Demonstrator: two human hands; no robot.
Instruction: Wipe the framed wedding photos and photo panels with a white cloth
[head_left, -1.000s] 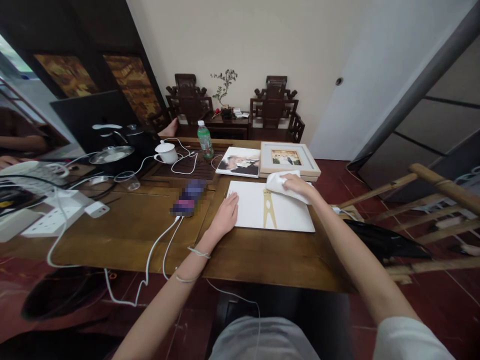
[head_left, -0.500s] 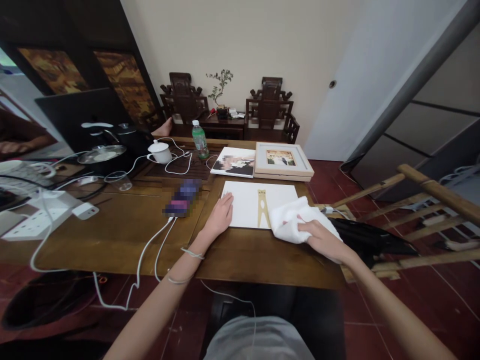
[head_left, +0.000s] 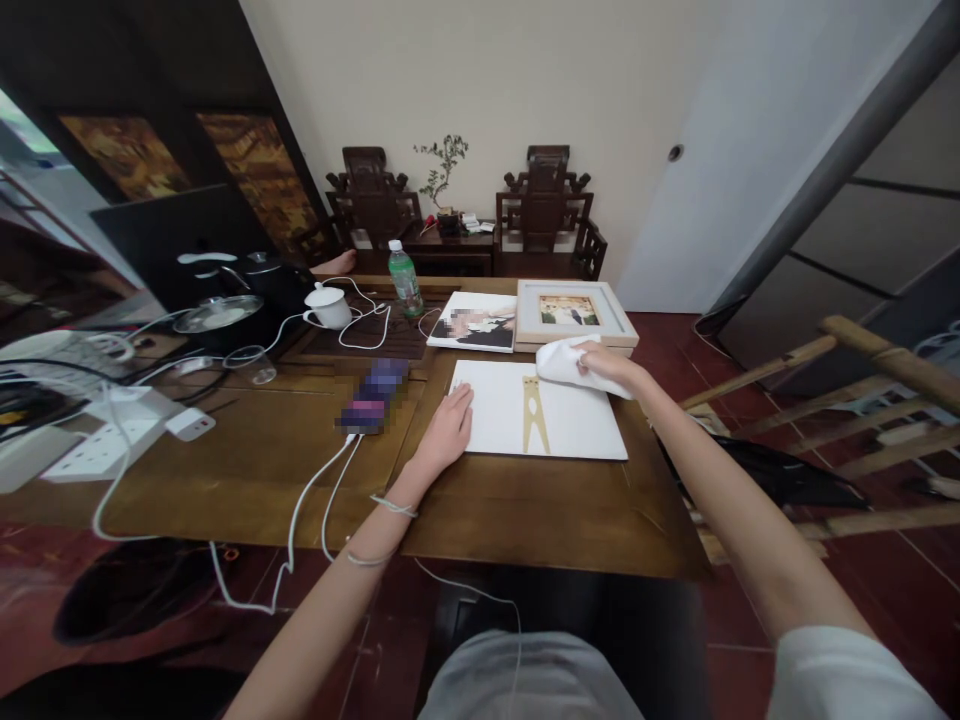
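A flat white rectangular panel with a tan, tong-like shape on its face lies on the wooden table. My left hand rests flat over the panel's left edge, fingers stretched out. In my right hand is a bunched white cloth, at the panel's far right corner. The cloth covers part of that corner and sits just in front of a framed photo. Beside the frame lies a photo panel, partly blurred out.
Left of the panel lies a phone with white charging cables. A green-labelled bottle, a lidded white cup, a clear plastic cup and a power strip stand farther left. A wooden chair is at the right.
My right hand has moved the cloth away from me, from the panel's near right corner to its far right corner. My left hand stays on the left edge.
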